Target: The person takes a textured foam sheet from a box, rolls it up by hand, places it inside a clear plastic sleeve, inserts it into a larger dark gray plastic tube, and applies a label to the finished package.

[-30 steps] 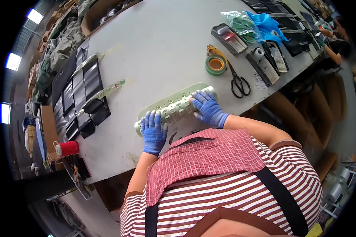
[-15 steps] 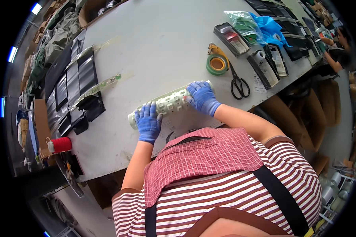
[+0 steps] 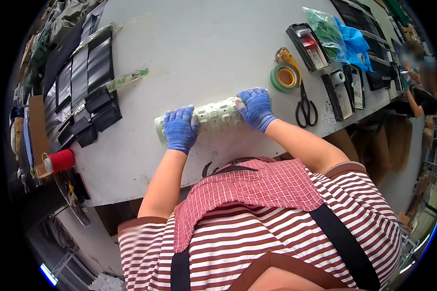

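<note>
On the table in front of me lies a pale green rolled sheet (image 3: 213, 114) with rows of rounded square cut-outs. My left hand (image 3: 180, 130), in a blue knit glove, is closed over the roll close to its left end. Near the right end, my right hand (image 3: 255, 108), gloved the same way, curls its fingers over the top. Both thumbs press along the near side of the roll. Its underside is hidden.
Right of the roll lie green tape (image 3: 285, 78), an orange-handled tool (image 3: 290, 59), black scissors (image 3: 305, 107) and black open boxes (image 3: 308, 47). Black sheet pieces (image 3: 87, 82) and red thread (image 3: 59, 161) are at left. Another person (image 3: 425, 92) works at the far right.
The flat strip seen behind the roll is gone from sight, and the roll has turned under my hands. My fingers now curl more tightly over it. The whole view has shifted slightly.
</note>
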`<state>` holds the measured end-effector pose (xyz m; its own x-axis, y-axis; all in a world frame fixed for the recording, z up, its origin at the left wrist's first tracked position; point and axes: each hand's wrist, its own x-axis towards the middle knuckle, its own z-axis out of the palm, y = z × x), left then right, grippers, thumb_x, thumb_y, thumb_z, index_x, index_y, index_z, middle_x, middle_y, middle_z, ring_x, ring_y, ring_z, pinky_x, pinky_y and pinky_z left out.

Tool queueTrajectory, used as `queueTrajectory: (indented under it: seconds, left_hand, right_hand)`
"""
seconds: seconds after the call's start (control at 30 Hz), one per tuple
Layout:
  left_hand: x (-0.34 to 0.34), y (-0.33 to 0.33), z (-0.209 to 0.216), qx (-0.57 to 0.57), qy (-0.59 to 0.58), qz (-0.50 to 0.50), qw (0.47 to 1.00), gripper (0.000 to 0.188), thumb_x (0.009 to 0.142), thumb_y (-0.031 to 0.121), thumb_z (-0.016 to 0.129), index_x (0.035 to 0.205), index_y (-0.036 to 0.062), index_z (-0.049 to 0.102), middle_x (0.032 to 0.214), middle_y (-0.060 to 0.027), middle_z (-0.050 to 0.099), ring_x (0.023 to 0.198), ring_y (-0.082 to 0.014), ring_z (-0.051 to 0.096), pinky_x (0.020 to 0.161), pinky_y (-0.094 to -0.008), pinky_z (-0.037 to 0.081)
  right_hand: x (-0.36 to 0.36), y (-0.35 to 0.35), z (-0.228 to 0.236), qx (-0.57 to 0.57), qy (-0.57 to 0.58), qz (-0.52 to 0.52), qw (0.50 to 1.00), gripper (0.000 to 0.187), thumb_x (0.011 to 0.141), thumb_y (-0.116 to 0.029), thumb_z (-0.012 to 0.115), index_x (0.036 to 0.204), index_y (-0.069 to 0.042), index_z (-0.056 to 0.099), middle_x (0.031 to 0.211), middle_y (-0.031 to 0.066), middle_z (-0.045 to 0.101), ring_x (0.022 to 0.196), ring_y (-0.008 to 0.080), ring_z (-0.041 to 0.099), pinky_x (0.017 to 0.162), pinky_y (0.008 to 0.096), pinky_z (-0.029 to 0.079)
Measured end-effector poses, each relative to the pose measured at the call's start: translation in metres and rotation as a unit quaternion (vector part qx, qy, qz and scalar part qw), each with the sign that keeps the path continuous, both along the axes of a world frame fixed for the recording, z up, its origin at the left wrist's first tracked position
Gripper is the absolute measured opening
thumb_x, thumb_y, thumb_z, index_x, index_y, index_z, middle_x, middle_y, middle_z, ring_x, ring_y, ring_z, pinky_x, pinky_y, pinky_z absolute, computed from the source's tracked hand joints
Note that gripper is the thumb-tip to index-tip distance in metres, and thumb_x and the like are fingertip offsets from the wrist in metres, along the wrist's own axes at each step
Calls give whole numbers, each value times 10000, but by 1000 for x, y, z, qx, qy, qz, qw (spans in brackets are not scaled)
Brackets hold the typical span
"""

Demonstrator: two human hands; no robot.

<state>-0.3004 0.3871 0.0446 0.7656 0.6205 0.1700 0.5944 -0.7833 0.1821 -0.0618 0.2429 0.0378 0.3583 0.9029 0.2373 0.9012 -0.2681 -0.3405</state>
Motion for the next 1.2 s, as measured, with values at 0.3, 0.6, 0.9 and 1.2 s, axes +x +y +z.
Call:
queueTrajectory:
  seconds: [0.3, 0.6, 0.9, 1.2]
  left_hand:
    - [-3, -5, 16, 11, -3, -4, 1000, 409, 954, 373, 480, 1233, 108, 620, 1184, -101, 656, 1127, -292, 584, 1066, -480, 350]
    - [-3, -17, 19, -10, 30, -2, 1000, 487, 940, 411, 508, 1316, 106, 562, 1292, -97, 599, 1241, -275, 523, 1124, -514, 274]
    - [-8, -35, 26, 12, 77, 33, 996, 560, 951, 417, 514, 1410, 99, 474, 1425, -128, 493, 1378, -307, 383, 1168, -535, 179]
    - [-17, -33, 17, 21, 68, 12, 997, 527, 942, 404, 519, 1372, 100, 511, 1340, -117, 559, 1305, -291, 466, 1150, -549, 203]
  right_hand:
    - [-2, -2, 18, -24, -14, 15, 1000, 401, 919, -404, 535, 1103, -76, 675, 1059, 127, 690, 1043, 309, 611, 990, 471, 382]
    - [-20, -34, 45, -13, -14, 70, 997, 563, 907, -412, 573, 1337, -50, 529, 1332, 173, 554, 1282, 330, 478, 1124, 476, 276]
    - [17, -66, 42, 99, 55, 12, 993, 520, 868, -278, 623, 1316, -31, 533, 1286, 214, 571, 1228, 369, 512, 1076, 441, 378]
    - [94, -166, 22, -172, 86, -368, 910, 458, 768, -283, 705, 1132, -21, 616, 1127, 224, 639, 1043, 390, 624, 903, 457, 507]
